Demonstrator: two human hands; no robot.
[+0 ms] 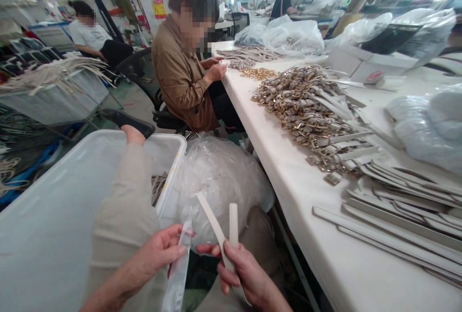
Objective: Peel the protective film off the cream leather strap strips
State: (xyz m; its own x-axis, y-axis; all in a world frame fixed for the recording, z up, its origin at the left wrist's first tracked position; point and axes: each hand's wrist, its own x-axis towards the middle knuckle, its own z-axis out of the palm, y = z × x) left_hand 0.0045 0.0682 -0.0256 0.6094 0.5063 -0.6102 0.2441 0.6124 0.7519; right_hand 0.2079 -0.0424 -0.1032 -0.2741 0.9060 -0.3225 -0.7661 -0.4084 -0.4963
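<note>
Over my lap, my left hand (164, 249) pinches a narrow clear plastic sleeve (178, 273) that hangs down between thumb and fingers. Beside it, my right hand (238, 266) grips a pale belt strap (234, 220); two flat lengths of it stick up from the fingers, and I cannot tell whether they are one folded strap or two. The sleeve and the strap are apart. To the right on the white table (303, 215) lie a stack of similar flat straps (390, 225) and a heap of straps with gold buckles (306, 114).
A large white bin (72, 196) stands at the left, with my leg resting across it. A stuffed clear plastic bag (224, 172) sits under the table edge. A co-worker (184, 71) sits at the table's far side, near loose gold buckles (258, 72). Straps fill a cart (57, 95) farther left.
</note>
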